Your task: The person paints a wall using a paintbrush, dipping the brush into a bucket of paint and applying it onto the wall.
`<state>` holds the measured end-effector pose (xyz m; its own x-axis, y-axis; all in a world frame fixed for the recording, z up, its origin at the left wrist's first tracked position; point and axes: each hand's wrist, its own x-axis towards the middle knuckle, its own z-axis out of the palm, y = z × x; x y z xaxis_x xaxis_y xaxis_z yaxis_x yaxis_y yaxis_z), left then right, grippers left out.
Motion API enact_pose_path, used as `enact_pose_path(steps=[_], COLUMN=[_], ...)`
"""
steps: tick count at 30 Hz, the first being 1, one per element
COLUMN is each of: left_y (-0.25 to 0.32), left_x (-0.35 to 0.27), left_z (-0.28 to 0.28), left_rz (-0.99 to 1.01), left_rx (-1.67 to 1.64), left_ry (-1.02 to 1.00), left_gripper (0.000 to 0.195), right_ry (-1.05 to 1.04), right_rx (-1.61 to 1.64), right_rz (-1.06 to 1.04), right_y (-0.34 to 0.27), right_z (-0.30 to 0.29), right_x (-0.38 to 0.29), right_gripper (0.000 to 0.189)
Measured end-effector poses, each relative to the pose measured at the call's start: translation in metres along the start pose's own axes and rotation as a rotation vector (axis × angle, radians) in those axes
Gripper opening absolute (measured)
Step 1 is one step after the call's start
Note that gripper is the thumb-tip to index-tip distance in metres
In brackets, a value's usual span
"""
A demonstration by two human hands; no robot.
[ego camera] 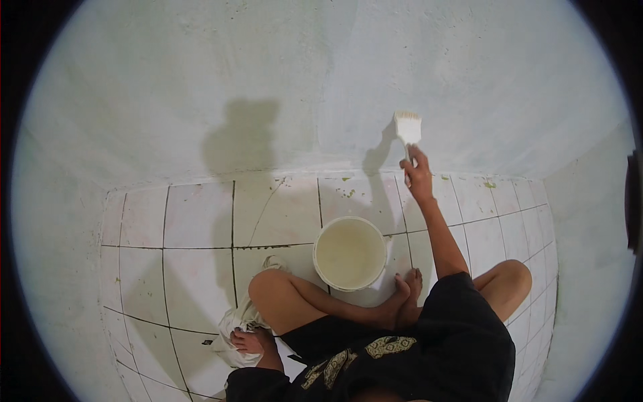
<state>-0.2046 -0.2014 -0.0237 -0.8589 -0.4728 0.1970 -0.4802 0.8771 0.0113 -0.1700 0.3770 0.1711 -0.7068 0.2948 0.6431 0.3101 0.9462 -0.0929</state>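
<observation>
My right hand grips the handle of a wide, flat paintbrush with a white head and pale bristles. The bristles point up the wall, against or very near its lower part. On the floor between my knees and the wall stands a round white bucket, with pale liquid in it. Beside my bent left leg, my left hand rests on a crumpled white cloth. Whether its fingers grip the cloth is unclear. The cloth runs partly behind my knee.
White floor tiles with dark joints surround me, bearing small green flecks near the wall. One tile is cracked. Side walls rise at the left and right. A dark object shows at the right rim. My bare feet are close to the bucket.
</observation>
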Motion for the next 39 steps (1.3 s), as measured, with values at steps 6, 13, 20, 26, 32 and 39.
enact_pose_path(steps=[6, 13, 20, 26, 32, 39], left_y=[-0.013, -0.011, -0.008, -0.008, -0.008, -0.008], left_x=[0.0, 0.002, 0.001, 0.005, 0.002, 0.0], left_z=[-0.002, 0.009, -0.004, 0.008, 0.008, 0.005], left_rz=[0.019, 0.026, 0.018, -0.043, -0.029, 0.03], left_rx=[-0.022, -0.082, -0.035, -0.015, 0.065, -0.062], left_ry=[0.012, 0.071, -0.01, -0.016, -0.027, 0.01], left_gripper=[0.041, 0.045, 0.047, 0.047, 0.042, 0.039], right_ry=[-0.312, -0.505, -0.267, 0.128, -0.13, -0.584], right_rx=[0.072, 0.172, 0.064, 0.077, 0.093, 0.213], right_rz=[0.005, -0.074, -0.076, -0.093, 0.01, -0.044], right_y=[0.018, 0.062, 0.022, 0.034, 0.036, 0.066], right_z=[0.045, 0.013, -0.104, -0.045, 0.032, 0.025], right_x=[-0.068, -0.013, 0.069, 0.032, -0.057, -0.029], right_gripper=[0.025, 0.017, 0.02, 0.024, 0.024, 0.02])
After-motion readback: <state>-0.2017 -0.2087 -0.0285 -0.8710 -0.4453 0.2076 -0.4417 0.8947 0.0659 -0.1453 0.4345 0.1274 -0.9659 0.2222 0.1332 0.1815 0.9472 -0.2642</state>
